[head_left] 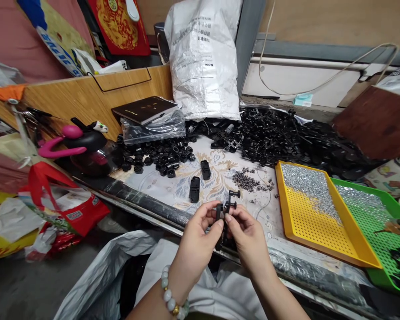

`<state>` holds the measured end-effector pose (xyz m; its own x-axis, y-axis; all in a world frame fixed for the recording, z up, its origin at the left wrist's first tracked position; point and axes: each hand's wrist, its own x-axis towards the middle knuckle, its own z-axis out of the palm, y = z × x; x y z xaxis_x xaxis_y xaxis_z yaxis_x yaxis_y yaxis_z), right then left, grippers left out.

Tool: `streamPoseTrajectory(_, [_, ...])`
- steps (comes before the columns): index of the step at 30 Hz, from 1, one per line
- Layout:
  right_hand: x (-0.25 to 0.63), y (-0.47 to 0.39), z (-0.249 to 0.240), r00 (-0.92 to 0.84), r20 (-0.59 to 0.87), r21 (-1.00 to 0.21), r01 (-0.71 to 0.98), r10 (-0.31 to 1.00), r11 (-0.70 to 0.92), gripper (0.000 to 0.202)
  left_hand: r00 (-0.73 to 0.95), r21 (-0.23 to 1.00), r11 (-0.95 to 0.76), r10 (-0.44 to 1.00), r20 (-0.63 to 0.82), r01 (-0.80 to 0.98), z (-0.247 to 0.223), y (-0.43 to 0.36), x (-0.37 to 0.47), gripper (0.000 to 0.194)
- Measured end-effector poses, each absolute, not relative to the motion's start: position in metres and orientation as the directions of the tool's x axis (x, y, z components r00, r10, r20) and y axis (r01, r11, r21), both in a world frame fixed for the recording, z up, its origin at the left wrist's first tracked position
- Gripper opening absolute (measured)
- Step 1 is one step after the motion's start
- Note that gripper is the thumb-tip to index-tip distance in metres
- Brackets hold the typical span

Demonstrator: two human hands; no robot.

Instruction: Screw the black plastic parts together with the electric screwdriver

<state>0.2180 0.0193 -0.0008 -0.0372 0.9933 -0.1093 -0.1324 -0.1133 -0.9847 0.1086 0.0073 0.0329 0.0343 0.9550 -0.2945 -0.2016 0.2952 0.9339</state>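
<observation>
Just above the table's front edge, my left hand [202, 231] pinches an upright black plastic part [219, 213]. Close beside it my right hand [248, 233] grips a black bracket with round-ended pegs [232, 200]. The two pieces meet between my fingertips; whether they are joined I cannot tell. A thin, dark, ridged length hangs below them, partly hidden by my fingers. Ahead on the patterned cloth lie two oblong black plastic pieces, a nearer one [194, 190] and a farther one [205, 170].
Small dark bits [248, 180] lie beyond my right hand, before a heap of black parts [270, 131]. A yellow tray [296, 218] of silvery pieces overlaps a green tray [363, 253]. Black rings [168, 158], a glass pot [96, 155] and a white sack [205, 66] stand left and back.
</observation>
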Motion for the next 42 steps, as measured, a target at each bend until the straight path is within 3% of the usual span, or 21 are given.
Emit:
streamPoseTrajectory(20, [0.216,0.021,0.0,-0.024,-0.087,-0.991,-0.095,0.996,-0.089,0.03,0.049,0.922,0.319,0.947,-0.316,-0.222,0.031,0.006,0.105,0.033])
streamPoseTrajectory(27, [0.223,0.029,0.011,-0.179,-0.279,-0.948,-0.104,0.944,-0.3,0.043,0.035,0.904,0.374,0.927,-0.375,-0.206,0.035,0.009,0.101,0.038])
streamPoseTrajectory(37, [0.225,0.04,0.021,-0.335,-0.336,-0.931,-0.027,0.88,-0.365,0.034,0.032,0.942,0.301,0.953,-0.3,-0.146,0.034,0.015,0.096,0.042])
streamPoseTrajectory(42, [0.224,0.043,0.019,-0.325,-0.389,-0.911,0.0,0.862,-0.412,0.04,0.105,0.964,0.257,0.963,-0.25,-0.061,0.03,0.012,0.1,0.056])
